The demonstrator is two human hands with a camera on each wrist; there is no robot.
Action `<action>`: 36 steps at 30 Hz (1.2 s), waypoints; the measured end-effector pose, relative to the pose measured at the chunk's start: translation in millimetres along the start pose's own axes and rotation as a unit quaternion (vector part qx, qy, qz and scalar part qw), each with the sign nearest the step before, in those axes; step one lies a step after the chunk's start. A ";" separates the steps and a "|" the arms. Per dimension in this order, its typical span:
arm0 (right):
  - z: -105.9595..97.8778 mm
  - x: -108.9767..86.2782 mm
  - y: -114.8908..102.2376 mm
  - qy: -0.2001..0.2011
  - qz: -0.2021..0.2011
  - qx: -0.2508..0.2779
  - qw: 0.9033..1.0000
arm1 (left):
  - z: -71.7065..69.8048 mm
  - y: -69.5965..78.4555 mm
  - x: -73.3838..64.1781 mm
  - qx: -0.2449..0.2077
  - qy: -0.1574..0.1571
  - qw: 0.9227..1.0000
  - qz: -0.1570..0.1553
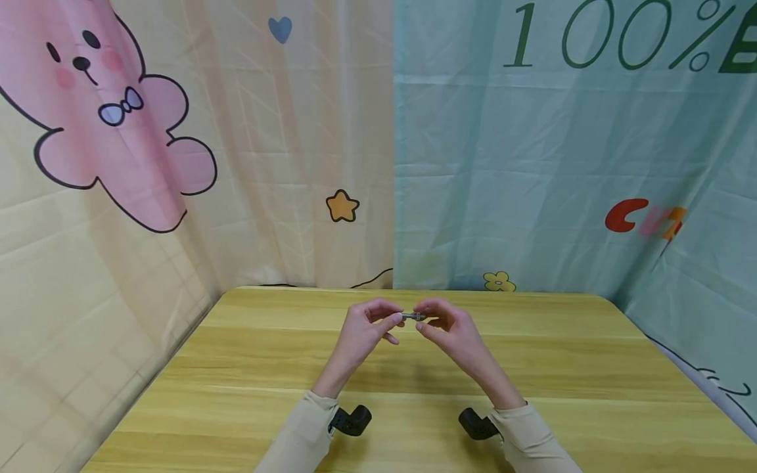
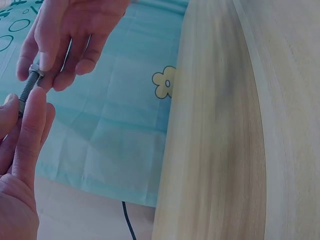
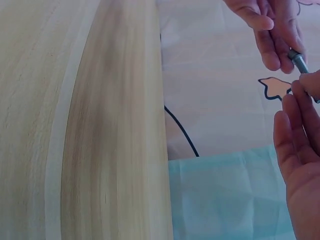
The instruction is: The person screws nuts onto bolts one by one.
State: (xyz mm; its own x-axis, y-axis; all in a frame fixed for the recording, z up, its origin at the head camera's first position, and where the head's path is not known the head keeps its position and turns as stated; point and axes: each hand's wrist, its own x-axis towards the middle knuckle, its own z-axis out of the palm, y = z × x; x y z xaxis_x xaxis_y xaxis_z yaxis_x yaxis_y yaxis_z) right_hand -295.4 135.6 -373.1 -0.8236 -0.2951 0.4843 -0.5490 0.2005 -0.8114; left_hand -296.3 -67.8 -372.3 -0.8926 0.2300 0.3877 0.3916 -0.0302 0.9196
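A small grey metal bolt is held up between both hands above the table. Its threaded shank shows in the left wrist view, with a nut on it. My left hand pinches one end of the bolt between thumb and fingers. At the other end, my right hand has the nut between thumb and fingertips. The right wrist view shows part of the bolt between the two hands; fingers cover the rest.
A wooden table lies beneath the hands. Printed curtains hang behind it and along both sides. A black wrist camera sits at the left cuff and another black camera at the right cuff.
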 end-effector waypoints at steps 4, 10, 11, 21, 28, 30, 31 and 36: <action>-0.6 0.3 0.7 0.001 0.007 0.001 1.000 | 0.1 0.5 0.6 -0.010 -0.001 1.000 -0.002; -1.2 -0.5 1.3 -0.014 0.028 0.025 0.999 | 0.1 1.1 -0.3 -0.025 -0.005 1.000 -0.001; -1.0 -0.7 1.2 -0.014 0.029 0.026 0.999 | 0.4 1.4 -0.5 -0.023 -0.007 1.000 -0.002; 2.3 0.3 2.3 0.014 0.049 0.024 0.998 | 1.9 2.1 -0.3 -0.005 -0.010 1.000 0.012; -1.4 0.2 -0.5 0.011 0.013 0.018 1.000 | 1.5 1.7 0.4 0.005 0.005 1.000 0.012; -2.2 0.6 0.1 0.005 -0.005 0.021 1.000 | 1.4 1.8 0.3 0.007 0.006 1.000 0.014; -2.2 0.7 0.7 0.003 -0.013 0.022 1.000 | 1.4 2.0 0.1 0.007 0.007 1.000 0.016; -0.7 0.1 3.3 -0.007 -0.015 0.032 0.999 | 2.0 2.9 -0.5 0.007 0.005 1.000 0.015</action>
State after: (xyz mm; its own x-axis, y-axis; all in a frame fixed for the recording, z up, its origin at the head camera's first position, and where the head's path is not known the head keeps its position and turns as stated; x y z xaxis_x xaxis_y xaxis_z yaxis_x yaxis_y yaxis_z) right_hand -297.4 136.9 -375.5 -0.8051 -0.3127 0.5039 -0.5623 0.1321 -0.8163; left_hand -294.3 -66.1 -370.0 -0.8830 0.2190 0.4151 0.4207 -0.0229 0.9069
